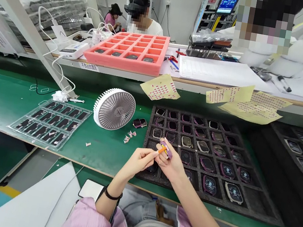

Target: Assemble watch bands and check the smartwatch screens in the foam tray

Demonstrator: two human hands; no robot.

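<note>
My left hand [140, 161], a black band round its wrist, is closed in a pinch on a thin orange strip [162, 149]. The strip's exact kind is unclear. In my right hand [173, 167] is a small purple watch case [168, 152], held between thumb and fingers, and the orange strip reaches across it. Part of the case is hidden by my fingers. Both hands are over the near left part of a black foam tray [259, 201], whose compartments hold several watches with purple or silver cases.
A round white fan [114, 109] stands left of the tray, beside small paper scraps [128, 137] and two watch cases [139, 122]. Further left lies a clear plastic tray [50, 123] of dark parts. A pink foam tray [125, 64] sits on the shelf. People are beyond it.
</note>
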